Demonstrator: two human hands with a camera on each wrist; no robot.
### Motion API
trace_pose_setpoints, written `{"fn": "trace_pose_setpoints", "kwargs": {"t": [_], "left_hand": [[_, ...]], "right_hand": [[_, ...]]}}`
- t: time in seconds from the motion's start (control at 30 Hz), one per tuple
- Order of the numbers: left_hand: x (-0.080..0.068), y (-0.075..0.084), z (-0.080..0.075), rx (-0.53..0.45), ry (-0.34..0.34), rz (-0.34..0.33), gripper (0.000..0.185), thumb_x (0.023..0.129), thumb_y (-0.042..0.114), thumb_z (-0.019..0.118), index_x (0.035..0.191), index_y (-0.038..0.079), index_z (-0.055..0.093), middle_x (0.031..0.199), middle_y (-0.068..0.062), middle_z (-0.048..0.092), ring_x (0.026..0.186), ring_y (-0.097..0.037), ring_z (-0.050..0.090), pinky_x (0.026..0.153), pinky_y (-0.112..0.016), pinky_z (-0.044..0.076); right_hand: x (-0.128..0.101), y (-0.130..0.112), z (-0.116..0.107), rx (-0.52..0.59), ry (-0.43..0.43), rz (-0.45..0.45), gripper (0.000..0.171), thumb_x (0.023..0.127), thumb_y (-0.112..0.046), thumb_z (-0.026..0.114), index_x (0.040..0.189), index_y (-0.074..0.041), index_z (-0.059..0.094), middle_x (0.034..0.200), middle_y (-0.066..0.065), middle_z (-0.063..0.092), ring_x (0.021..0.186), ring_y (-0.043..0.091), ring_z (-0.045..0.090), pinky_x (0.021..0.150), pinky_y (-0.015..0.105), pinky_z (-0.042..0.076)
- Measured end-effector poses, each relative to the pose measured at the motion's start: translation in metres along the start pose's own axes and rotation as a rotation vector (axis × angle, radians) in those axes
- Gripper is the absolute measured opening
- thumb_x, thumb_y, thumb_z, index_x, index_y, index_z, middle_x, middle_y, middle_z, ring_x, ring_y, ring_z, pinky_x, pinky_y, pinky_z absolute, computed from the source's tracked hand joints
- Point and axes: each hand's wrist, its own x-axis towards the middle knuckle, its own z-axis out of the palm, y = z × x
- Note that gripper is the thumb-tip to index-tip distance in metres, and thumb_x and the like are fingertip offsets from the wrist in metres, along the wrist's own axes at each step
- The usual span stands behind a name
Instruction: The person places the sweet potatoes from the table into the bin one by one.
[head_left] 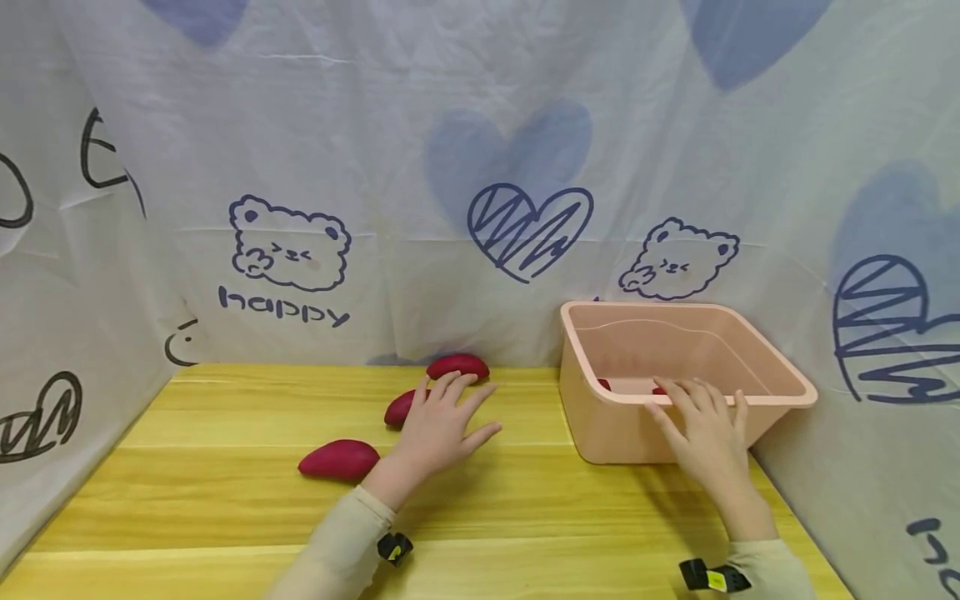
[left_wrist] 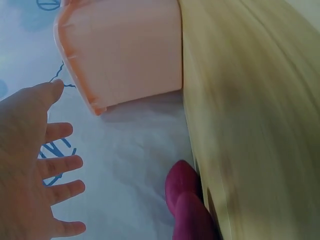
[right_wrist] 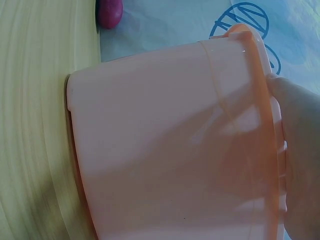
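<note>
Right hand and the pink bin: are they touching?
Touching. In the head view the right hand lies on the near rim of the pink bin, its fingers draped over the edge; the right wrist view shows the same.

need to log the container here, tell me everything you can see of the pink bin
The pink bin is a rectangular open-topped tub that looks like smooth pale plastic, with rounded corners and an out-turned rim. It stands upright on the wooden table, at its right side near the printed backdrop. The right hand rests on its near rim, fingers reaching inside. Small dark red bits show at the bottom; what they are is unclear.
</note>
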Motion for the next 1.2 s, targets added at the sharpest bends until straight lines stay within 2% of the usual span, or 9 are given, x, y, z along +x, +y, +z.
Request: {"fn": "trace_pose_setpoints", "kwargs": {"t": [0.33, 0.57, 0.73, 1.0, 1.2], "left_hand": [[-0.028, -0.022, -0.009, 0.052, -0.055, 0.043, 0.058, 0.089, 0.061, 0.057, 0.137, 0.028, 0.054, 0.135, -0.005, 0.056, 0.127, -0.029, 0.049, 0.103, -0.065, 0.035], [-0.043, -0.037, -0.019, -0.003, -0.125, 0.009, 0.063, 0.088, 0.062, 0.058, 0.140, 0.028, 0.052, 0.142, -0.007, 0.053, 0.133, -0.033, 0.045, 0.104, -0.068, 0.033], [-0.052, -0.050, -0.024, 0.013, -0.169, -0.008, 0.064, 0.088, 0.063, 0.057, 0.142, 0.029, 0.049, 0.144, -0.008, 0.051, 0.134, -0.034, 0.044, 0.105, -0.067, 0.033], [-0.062, -0.067, -0.035, -0.047, -0.210, -0.050, 0.068, 0.085, 0.063, 0.061, 0.142, 0.028, 0.050, 0.145, -0.009, 0.050, 0.135, -0.036, 0.043, 0.108, -0.068, 0.028], [-0.070, -0.080, -0.035, -0.077, -0.237, -0.064, 0.072, 0.081, 0.063, 0.065, 0.143, 0.029, 0.049, 0.144, -0.010, 0.050, 0.134, -0.034, 0.044, 0.107, -0.067, 0.030]], "right_hand": [[0.000, 0.000, -0.001, 0.001, -0.004, 0.006, 0.048, 0.099, -0.049, 0.047, 0.137, -0.019, 0.053, 0.137, 0.017, 0.050, 0.132, 0.041, 0.035, 0.113, 0.068, 0.002], [-0.001, 0.001, 0.000, 0.004, 0.001, 0.005, 0.048, 0.099, -0.048, 0.048, 0.137, -0.019, 0.053, 0.136, 0.018, 0.050, 0.131, 0.042, 0.036, 0.113, 0.068, 0.001], [-0.001, 0.001, 0.001, 0.005, 0.003, 0.005, 0.048, 0.099, -0.048, 0.048, 0.137, -0.018, 0.053, 0.137, 0.017, 0.050, 0.131, 0.041, 0.035, 0.114, 0.067, 0.000], [0.000, 0.001, 0.001, 0.008, 0.011, -0.003, 0.048, 0.099, -0.048, 0.047, 0.136, -0.017, 0.053, 0.136, 0.017, 0.050, 0.131, 0.041, 0.036, 0.114, 0.067, -0.001], [0.001, 0.000, 0.001, 0.013, 0.007, -0.005, 0.048, 0.100, -0.048, 0.047, 0.136, -0.017, 0.054, 0.135, 0.017, 0.051, 0.130, 0.041, 0.037, 0.114, 0.068, 0.000]]}}
